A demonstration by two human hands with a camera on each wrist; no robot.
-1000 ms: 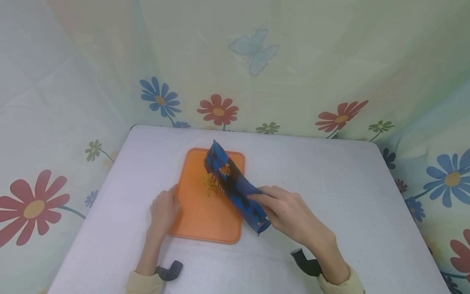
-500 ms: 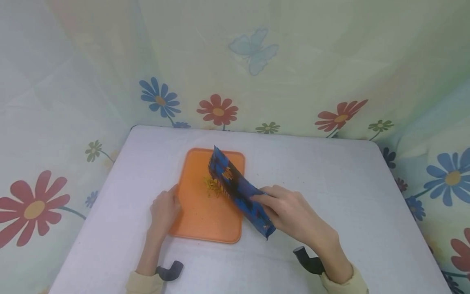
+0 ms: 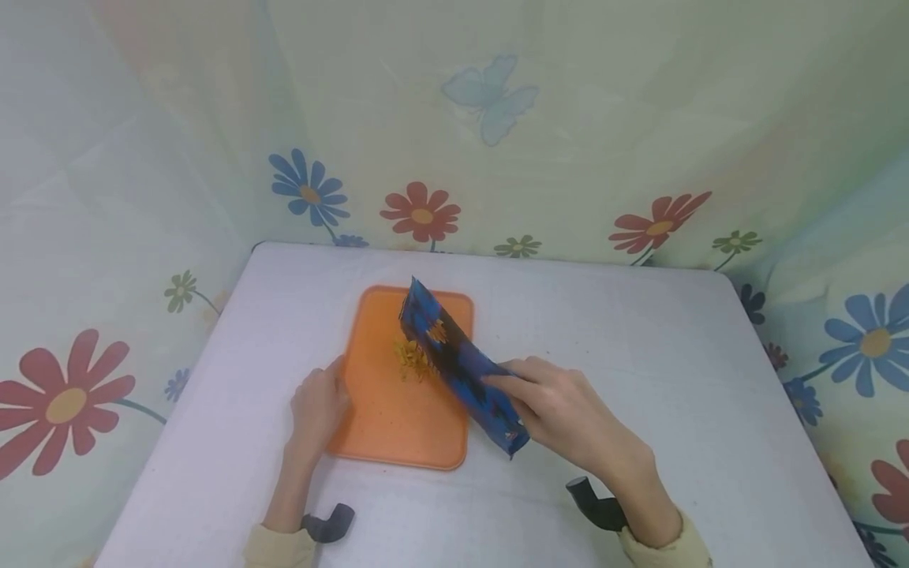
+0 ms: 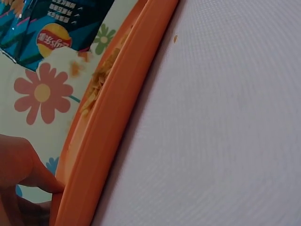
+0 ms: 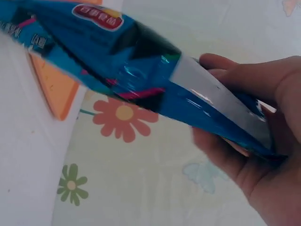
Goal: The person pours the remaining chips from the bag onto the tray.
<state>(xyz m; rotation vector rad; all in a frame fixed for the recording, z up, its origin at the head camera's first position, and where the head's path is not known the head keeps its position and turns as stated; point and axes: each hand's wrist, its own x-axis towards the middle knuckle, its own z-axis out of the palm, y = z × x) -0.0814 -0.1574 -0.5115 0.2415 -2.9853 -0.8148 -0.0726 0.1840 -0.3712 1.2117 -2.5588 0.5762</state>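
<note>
Blue snack bag [image 3: 454, 355] above the orange tray [image 3: 390, 422], crossing its right edge (gap underneath, per left wrist view). Wide stretch of white tabletop [image 3: 639, 339] to the right. Long axis diagonal, near right to far left, upper end pointing toward tray's far side. Pinched near lower end by right hand [image 3: 568, 414]. Yellow snack bits [image 3: 410, 359] on tray, left of bag. Tray's left rim gripped by left hand [image 3: 319, 402].

The bag [image 3: 454, 355] overhangs the tray [image 3: 390, 422], leaving its near end passable.
</note>
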